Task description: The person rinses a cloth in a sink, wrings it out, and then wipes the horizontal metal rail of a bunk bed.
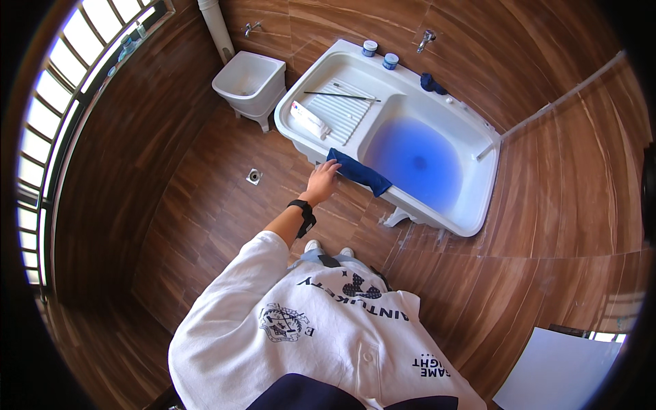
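My left hand (322, 180), with a black watch on its wrist, is at the front rim of a white laundry sink (472, 224). Its fingers bend over the left end of a dark blue cloth (360, 173) that lies lengthwise along this rim. The thumb's hold is hidden. Blue liquid (410, 148) stands in the sink's deep basin, with a darker round spot at the bottom. On the ribbed washboard (341, 115) to the left rest a white squeeze tube (309, 119) and a thin dark stick (341, 95). My right hand is out of view.
Two small jars (369, 48) (390, 61) and a bunched dark blue cloth (433, 84) sit on the back rim. Taps (426, 40) (251, 29) project from the wall. A white mop basin (249, 77) stands left, near a floor drain (254, 177). A pale pipe (558, 100) slants into the sink.
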Available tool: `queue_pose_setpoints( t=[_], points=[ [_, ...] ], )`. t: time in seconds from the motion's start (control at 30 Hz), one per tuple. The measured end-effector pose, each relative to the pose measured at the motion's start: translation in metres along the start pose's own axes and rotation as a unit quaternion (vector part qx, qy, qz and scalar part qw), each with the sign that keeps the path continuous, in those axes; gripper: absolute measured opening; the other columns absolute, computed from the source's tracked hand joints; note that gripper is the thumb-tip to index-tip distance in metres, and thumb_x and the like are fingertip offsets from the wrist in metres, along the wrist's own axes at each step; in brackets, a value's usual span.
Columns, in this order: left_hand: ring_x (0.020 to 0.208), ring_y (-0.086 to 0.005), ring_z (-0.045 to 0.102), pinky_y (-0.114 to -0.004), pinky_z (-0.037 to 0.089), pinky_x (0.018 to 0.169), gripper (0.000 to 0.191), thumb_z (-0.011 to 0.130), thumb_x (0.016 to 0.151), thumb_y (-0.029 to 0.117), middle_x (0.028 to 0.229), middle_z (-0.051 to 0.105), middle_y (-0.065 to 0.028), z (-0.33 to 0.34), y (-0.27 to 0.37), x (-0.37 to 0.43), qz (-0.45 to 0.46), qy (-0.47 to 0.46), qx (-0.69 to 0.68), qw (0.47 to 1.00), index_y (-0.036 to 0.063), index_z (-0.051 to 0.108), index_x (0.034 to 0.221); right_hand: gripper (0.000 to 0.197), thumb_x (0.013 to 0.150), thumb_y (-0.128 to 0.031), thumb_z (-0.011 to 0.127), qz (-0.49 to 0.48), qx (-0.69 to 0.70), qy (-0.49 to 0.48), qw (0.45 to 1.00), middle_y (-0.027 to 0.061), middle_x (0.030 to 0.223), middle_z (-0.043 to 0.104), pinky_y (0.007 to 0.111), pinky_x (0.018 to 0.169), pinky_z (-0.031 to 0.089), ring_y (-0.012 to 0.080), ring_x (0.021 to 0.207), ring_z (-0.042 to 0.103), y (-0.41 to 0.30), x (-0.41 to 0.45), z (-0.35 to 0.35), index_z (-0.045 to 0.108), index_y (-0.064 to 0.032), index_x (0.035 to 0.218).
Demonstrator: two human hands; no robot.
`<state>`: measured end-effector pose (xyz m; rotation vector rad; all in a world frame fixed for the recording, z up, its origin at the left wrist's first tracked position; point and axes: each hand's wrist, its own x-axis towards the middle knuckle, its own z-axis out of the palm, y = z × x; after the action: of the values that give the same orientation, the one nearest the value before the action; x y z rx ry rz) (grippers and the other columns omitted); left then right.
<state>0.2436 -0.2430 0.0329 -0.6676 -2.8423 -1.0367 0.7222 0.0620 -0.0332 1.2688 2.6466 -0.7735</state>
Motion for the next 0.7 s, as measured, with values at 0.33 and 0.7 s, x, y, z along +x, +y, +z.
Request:
queue_pose_setpoints(
  t=[0.33,0.7],
  points=[
    [0.126,-0.0264,0.027,-0.046,0.032,0.095,0.056,0.05,0.075,0.013,0.138,0.028,-0.008,0.015,0.013,0.013,0.007,-0.097,0.063,0.993,0.0151,0.035,0.129,0.019,0.08,-0.013,0.049,-0.002,0.0,-0.012,1.0,0.022,0.08,0.06,0.038,0.064,0.046,0.0306,0.077,0.061,0.005,0.012,-0.001,0.06,0.0003,0.089],
    [0.13,-0.028,0.02,-0.052,0.03,0.095,0.06,0.051,0.076,0.015,0.142,0.02,-0.0055,0.032,0.009,0.013,-0.032,-0.166,0.117,0.979,0.0187,0.03,0.132,0.02,0.079,-0.014,0.05,-0.014,0.0,-0.02,1.0,0.0224,0.08,0.06,0.038,0.063,0.046,0.0309,0.077,0.061,0.003,0.024,-0.002,0.06,0.0003,0.089]
  ],
)
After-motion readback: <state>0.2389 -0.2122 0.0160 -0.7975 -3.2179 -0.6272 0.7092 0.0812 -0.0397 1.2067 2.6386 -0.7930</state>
